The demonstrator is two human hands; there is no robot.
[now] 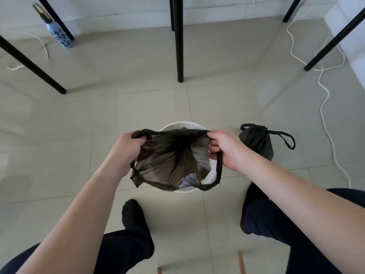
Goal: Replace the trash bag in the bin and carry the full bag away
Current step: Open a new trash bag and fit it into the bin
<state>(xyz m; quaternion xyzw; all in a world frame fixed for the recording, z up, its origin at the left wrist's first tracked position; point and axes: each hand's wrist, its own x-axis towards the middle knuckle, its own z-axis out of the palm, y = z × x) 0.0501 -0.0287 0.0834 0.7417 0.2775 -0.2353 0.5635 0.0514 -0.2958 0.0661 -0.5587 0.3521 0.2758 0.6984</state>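
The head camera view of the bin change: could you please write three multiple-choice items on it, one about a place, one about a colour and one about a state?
1. Where is the tied full bag?
A. On the floor to the right of the bin
B. Inside the bin
C. Under the patterned bottle

2. What colour is the bin?
A. Black
B. White
C. Blue

3. What state is the new bag in?
A. Folded flat on the floor
B. Knotted shut
C. Stretched open between the left hand and the right hand above the bin

Answers: 1 A, it sits on the tiles beside the bin; 2 B, its rim shows white; 3 C, both hands grip its edges, pulled apart.
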